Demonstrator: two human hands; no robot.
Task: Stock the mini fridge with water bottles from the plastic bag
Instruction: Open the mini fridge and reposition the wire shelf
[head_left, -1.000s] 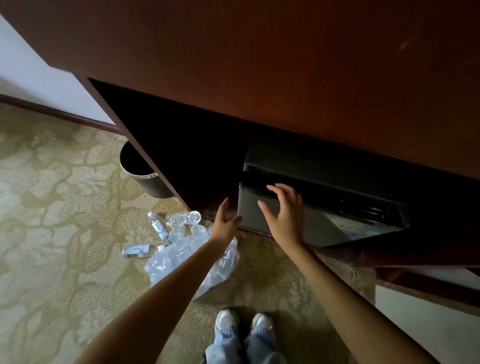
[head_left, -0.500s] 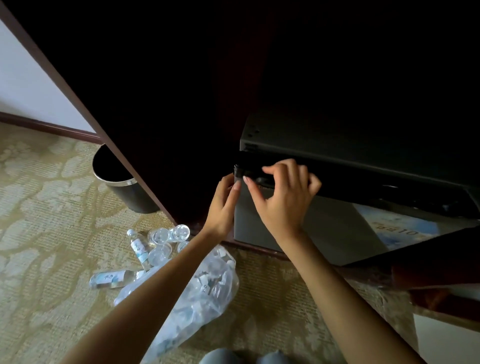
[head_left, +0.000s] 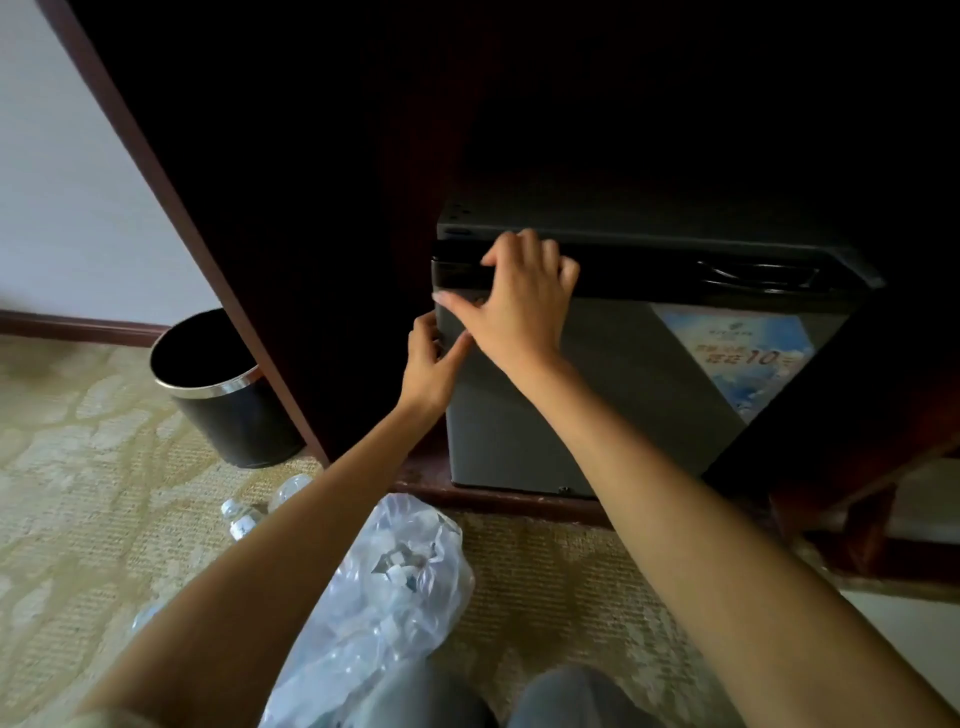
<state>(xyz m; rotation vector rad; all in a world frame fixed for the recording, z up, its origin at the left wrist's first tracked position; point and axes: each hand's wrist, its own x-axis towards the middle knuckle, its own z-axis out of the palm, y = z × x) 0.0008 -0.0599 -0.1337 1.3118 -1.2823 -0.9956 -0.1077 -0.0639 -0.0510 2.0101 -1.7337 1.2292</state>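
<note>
I am low on the carpet (head_left: 78, 493) in front of the fridge (head_left: 597, 405), which sits inside a dark wooden cabinet (head_left: 311, 208), its base on the cabinet's bottom ledge. My right hand (head_left: 519, 306) is on the top left corner of the fridge door. Its fingers curl over the top edge and grip it, and the thumb stretches left along the front. My left hand (head_left: 428, 364) is just below, at the door's left edge, with its fingers hooked round that edge and its thumb lying against the grey front. The two hands are almost touching. The door looks closed, its front facing me.

On the left a narrow dark gap lies between the door's edge and the cabinet's side panel (head_left: 208, 234). On the right of the door's top strip there is a recessed handle (head_left: 758, 273), and below it a blue sticker (head_left: 753, 358). I cannot see into the space above the fridge because it is in deep shadow.

The bag (head_left: 384, 603) lies on the carpet between my forearms, near the cabinet ledge and just ahead of my knees (head_left: 571, 696). It is crumpled and clear, with bottles inside it. More bottles (head_left: 241, 519) lie loose on the carpet to the left of my left forearm, partly hidden by it. A black bin (head_left: 228, 400) with a metal rim stands further left, outside the side panel and close against it. Open carpet spreads to the left of the bin and the bottles.
</note>
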